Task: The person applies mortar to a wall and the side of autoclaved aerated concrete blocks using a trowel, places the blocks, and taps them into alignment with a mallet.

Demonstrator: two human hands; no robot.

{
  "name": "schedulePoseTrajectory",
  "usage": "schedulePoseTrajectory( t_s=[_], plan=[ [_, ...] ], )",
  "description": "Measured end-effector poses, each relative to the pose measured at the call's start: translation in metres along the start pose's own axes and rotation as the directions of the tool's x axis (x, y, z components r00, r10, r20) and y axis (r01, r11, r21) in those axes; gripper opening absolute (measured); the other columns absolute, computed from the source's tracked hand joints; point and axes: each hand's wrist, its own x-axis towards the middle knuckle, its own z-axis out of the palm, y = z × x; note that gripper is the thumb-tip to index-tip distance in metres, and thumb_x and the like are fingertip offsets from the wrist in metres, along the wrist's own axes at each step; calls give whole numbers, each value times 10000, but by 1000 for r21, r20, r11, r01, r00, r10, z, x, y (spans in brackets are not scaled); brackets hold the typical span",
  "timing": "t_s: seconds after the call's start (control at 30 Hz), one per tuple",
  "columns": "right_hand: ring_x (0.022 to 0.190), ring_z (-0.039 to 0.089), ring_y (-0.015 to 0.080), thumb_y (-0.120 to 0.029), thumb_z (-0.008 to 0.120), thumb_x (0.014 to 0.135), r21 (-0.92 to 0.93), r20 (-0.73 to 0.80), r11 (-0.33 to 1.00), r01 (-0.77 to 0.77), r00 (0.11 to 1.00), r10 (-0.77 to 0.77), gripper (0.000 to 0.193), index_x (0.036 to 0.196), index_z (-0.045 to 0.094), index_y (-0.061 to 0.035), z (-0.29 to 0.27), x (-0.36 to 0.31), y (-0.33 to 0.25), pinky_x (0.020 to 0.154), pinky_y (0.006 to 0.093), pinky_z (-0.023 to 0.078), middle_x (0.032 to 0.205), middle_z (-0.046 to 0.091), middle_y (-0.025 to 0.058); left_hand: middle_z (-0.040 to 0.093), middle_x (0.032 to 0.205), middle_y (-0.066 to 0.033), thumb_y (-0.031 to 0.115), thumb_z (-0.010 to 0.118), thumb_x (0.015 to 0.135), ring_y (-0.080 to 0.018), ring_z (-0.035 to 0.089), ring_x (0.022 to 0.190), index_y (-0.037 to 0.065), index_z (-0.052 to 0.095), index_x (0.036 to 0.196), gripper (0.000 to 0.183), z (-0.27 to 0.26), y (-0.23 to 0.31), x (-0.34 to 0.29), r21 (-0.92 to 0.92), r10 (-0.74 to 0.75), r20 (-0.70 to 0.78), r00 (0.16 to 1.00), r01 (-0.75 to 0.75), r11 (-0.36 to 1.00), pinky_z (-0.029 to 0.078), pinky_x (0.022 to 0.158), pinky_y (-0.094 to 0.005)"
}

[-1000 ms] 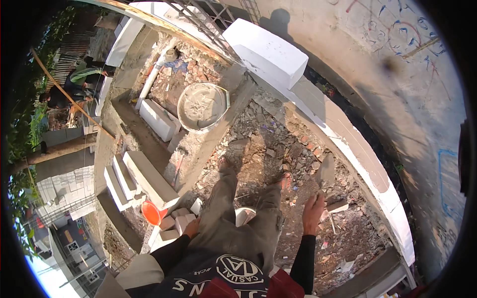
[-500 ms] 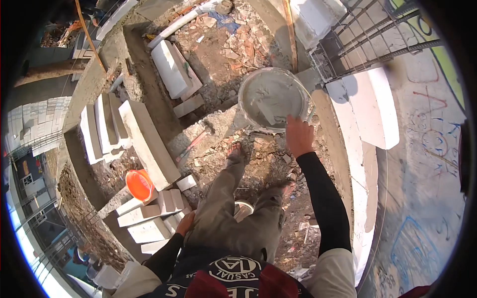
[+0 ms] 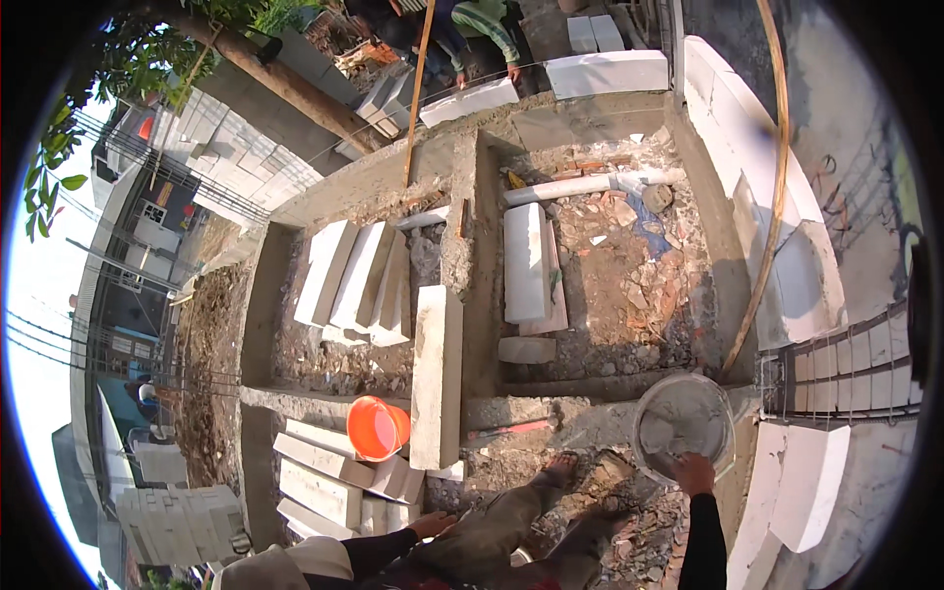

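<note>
Scribbled wall [image 3: 857, 157], right hand [image 3: 695, 475] at bucket [image 3: 638, 433]

No readable text, labels, numbers or signs. Right side: grey wall [image 3: 854, 79] carries hand-drawn scrawl [image 3: 839, 192], loose brownish-dark strokes, bent and blurred, letters or doodle can't tell. Green painted patch [image 3: 907, 202] farther right on same wall, cut by the dark rim. Left side: far building [image 3: 133, 305] too small to check for signage.

Right grip [image 3: 695, 474] reaches forward, left grip [image 3: 433, 524] beside left leg [image 3: 500, 517]
</note>
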Motion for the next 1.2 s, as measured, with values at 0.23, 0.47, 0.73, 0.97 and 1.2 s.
schedulePoseTrajectory(
  t_s=[0.23, 0.47, 0.73, 0.97, 1.2],
  plan=[
    [562, 546, 128, -219, 704, 899, 610, -47, 785, -106, 984, 170, 254, 792, 616, -7, 45, -42, 34, 545, 314, 463, 629, 542, 44, 707, 1081, -145, 569, 591, 989, -277, 674, 1080, 23, 642, 1270, 616, -16, 29, 51, 454, 610, 15, 792, -549, 702, 524, 953, -381],
    [986, 562, 130, -289, 645, 1020, 894, 269, 282, -349, 920, 285, 371, 1273, 629, -18, 53, -125, -25, 816, 334, 437, 1073, 643, 59, 698, 964, -31, 203, 489, 1081, -145, 671, 849, 145, 655, 1161, 194, -75, 85, 2, 162, 400, 17, 917, -397, 903, 548, 778, -375],
    [924, 673, 198, -318, 772, 904, 940, -144, 341, -17, 886, 440, 450, 1183, 717, 31, 49, -120, -33, 811, 382, 533, 1004, 736, 159, 541, 1421, -15, 367, 587, 1035, -259, 558, 1271, 215, 438, 1550, 557, -204, 245, 39, -489, -97, -164, 982, 4, 872, 463, 968, -479],
    [869, 694, 209, -300, 678, 941, 984, -158, 85, 157, 543, 825, 477, 1268, 668, 47, 70, -228, -27, 821, 361, 534, 949, 736, 194, 561, 1368, 12, 414, 645, 1002, -194, 620, 1134, 194, 455, 1529, 603, -95, 300, 35, 110, -316, 214, 925, 298, 948, 492, 898, -406],
    [740, 608, 152, -267, 588, 1028, 971, -240, 238, 33, 134, 961, 464, 1380, 597, 34, 57, -268, 38, 697, 339, 506, 891, 693, 102, 657, 1221, -167, 300, 644, 986, -294, 667, 1082, 80, 582, 1389, 463, -106, 291, 54, 329, 70, 359, 931, -196, 924, 555, 859, -421]
  ],
)
